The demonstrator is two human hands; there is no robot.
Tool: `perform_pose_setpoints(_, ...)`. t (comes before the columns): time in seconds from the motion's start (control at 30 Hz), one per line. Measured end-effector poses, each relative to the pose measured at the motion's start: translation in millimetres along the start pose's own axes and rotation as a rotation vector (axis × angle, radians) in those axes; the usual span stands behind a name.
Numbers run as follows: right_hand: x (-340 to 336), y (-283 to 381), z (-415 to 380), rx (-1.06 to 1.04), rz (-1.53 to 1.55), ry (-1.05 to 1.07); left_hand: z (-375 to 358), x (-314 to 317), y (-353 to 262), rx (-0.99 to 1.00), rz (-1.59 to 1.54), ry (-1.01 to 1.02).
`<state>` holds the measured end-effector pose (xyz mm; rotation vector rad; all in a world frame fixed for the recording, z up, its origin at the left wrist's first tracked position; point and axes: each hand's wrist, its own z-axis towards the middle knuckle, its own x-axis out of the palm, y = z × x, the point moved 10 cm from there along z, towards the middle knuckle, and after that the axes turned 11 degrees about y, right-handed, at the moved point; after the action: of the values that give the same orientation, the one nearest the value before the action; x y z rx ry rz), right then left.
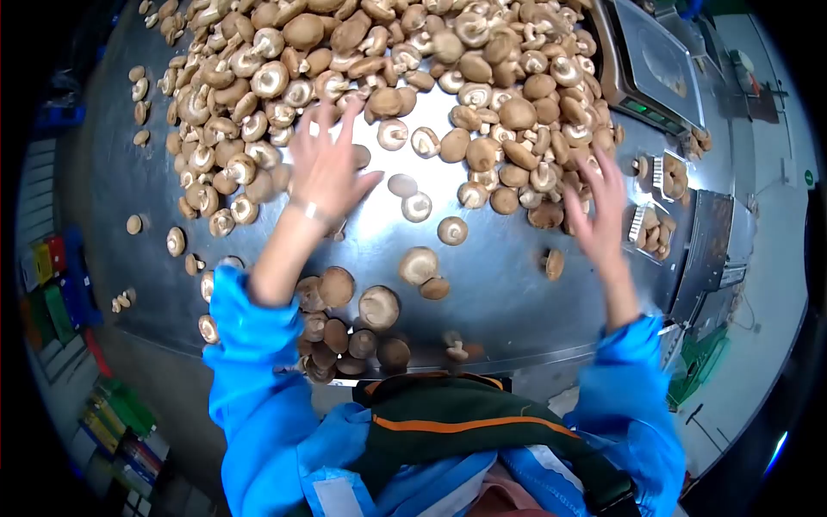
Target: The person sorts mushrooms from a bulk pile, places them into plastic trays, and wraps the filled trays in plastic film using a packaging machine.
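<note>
A large heap of brown-capped mushrooms (517, 114) covers the far part of the metal table (508, 302). My left hand (326, 164) reaches over the left front edge of the heap with its fingers spread, slightly blurred, and nothing shows in its grasp. At the heap's right front edge, my right hand (596, 202) has its fingers apart, the tips at the mushrooms there. Loose mushrooms lie between the hands, among them a pale one (417, 207). Nearer my body sit a large mushroom (379, 308) and a dark cluster of mushrooms (336, 338), partly behind my left sleeve.
On the right stands a weighing scale (659, 65) with a lit green display. Two small packs of mushrooms, a farther pack (674, 177) and a nearer pack (655, 233), lie by the table's right side. A green crate (699, 362) is beyond that edge.
</note>
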<state>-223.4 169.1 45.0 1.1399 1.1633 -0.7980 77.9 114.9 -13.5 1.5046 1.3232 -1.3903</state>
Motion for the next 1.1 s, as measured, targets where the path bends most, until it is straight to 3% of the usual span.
perform_pose_setpoints(0.03,7,-19,-50,0.126,-0.079,-0.129,-22,36,21,-0.103,-0.023,0.171)
perform_pose_setpoints(0.1,50,-73,-153,0.469,-0.117,-0.238,-55,60,18,-0.137,0.179,0.261)
perform_pose_setpoints(0.17,155,-122,-224,0.813,0.582,-0.029,-61,71,-9,-0.064,0.14,0.259)
perform_pose_setpoints(0.23,181,-58,-183,0.933,1.279,0.014,-50,97,-53,0.014,-0.125,0.438)
perform_pose_setpoints(0.3,190,-18,-123,0.836,1.436,-0.04,-41,95,-103,0.188,-0.32,0.153)
perform_pose_setpoints(0.37,201,-10,-74,0.891,1.556,-0.072,-23,110,-131,0.191,-0.297,0.342)
perform_pose_setpoints(0.4,193,-13,-45,0.749,1.547,-0.146,-12,111,-131,0.169,-0.553,0.153)
perform_pose_setpoints(0.43,185,-13,-21,0.613,1.532,-0.217,8,108,-123,0.12,-0.646,0.136)
perform_pose_setpoints(0.47,173,-7,3,0.603,1.506,-0.202,32,99,-114,0.068,-0.737,0.116)
perform_pose_setpoints(0.53,142,-9,53,0.58,1.491,-0.149,67,44,-106,0.187,-0.744,-0.12)
perform_pose_setpoints(0.57,133,-17,81,0.568,1.502,-0.107,87,12,-105,0.181,-0.723,-0.089)
perform_pose_setpoints(0.63,106,-18,122,0.533,1.517,-0.016,134,-28,-87,0.2,-0.691,-0.333)
perform_pose_setpoints(0.67,75,-12,131,0.539,1.387,0.075,153,-41,-80,0.039,-0.581,-0.129)
perform_pose_setpoints(0.7,54,-12,134,0.541,1.253,0.167,213,-4,-41,0.223,-0.666,-0.2)
perform_pose_setpoints(0.77,23,-41,153,0.099,0.446,-0.179,160,-49,-39,0.104,-0.939,0.004)
perform_pose_setpoints(0.8,-46,29,113,0.096,0.533,0.075,129,-71,-36,0.065,-1.021,0.05)
perform_pose_setpoints(0.83,-42,51,86,-0.022,0.799,0.158,102,-73,-18,0.074,-0.992,-0.003)
perform_pose_setpoints(0.9,-106,135,11,-0.209,0.712,0.316,36,-31,37,0.048,-0.96,-0.004)
perform_pose_setpoints(0.97,-130,192,-54,-0.476,0.626,0.634,-35,30,71,0.031,-0.548,0.112)
perform_pose_setpoints(1.03,-130,227,-92,-0.623,0.577,0.845,-100,61,59,-0.047,-0.12,0.337)
perform_pose_setpoints(1.07,-134,244,-108,-0.719,0.551,0.906,-119,78,57,-0.206,-0.078,0.523)
perform_pose_setpoints(1.1,-125,258,-115,-0.773,0.517,0.918,-124,89,49,-0.158,-0.079,0.469)
